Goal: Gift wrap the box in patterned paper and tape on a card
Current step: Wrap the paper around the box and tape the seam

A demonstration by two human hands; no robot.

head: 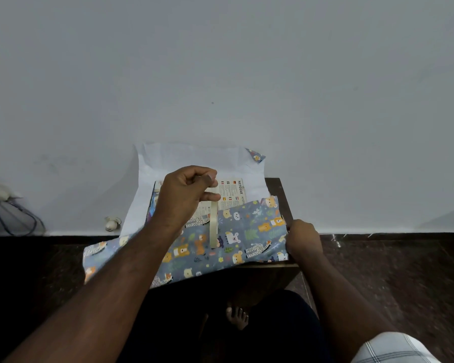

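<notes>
L hand (186, 195) pinches tape strip (213, 224) over paper (247, 237).

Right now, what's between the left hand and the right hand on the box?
In the head view, a strip of tape hangs from the left hand over the patterned paper, which runs across to the right hand gripping its edge. The box shows behind.

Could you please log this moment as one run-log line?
stage: taping flap | left hand: pinches cream tape strip | right hand: grips blue animal-print wrapping paper | white printed cardboard box: partly covered
</notes>
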